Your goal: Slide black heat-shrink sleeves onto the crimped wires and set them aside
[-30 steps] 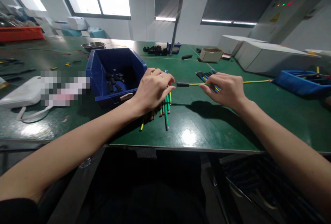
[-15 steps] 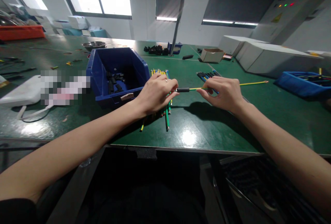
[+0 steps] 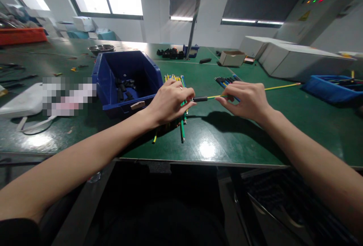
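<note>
A yellow-green wire point(image 3: 280, 86) runs level above the table, with a short black sleeve point(image 3: 200, 98) around it near its left end. My left hand point(image 3: 172, 100) is closed in a pinch at the sleeve's left end; the fingers hide the wire's tip there. Farther right, my right hand point(image 3: 246, 98) pinches the wire, whose bare end sticks out beyond the knuckles. Under and behind my left hand lies a bundle of yellow and green wires point(image 3: 182, 128). Several wires with black sleeves point(image 3: 224, 81) lie just behind my right hand.
A blue bin point(image 3: 99, 83) holding loose black sleeves stands left of my left hand. At the right are white boxes point(image 3: 297, 62) and a blue tray point(image 3: 326, 92). A small cardboard box point(image 3: 231, 59) and a metal bowl point(image 3: 100, 49) sit farther back on the green table point(image 3: 241, 144).
My right hand has shifted slightly right, and the wire's far end reaches a little farther right and higher. My left hand keeps its pinch. The whole view has moved slightly.
</note>
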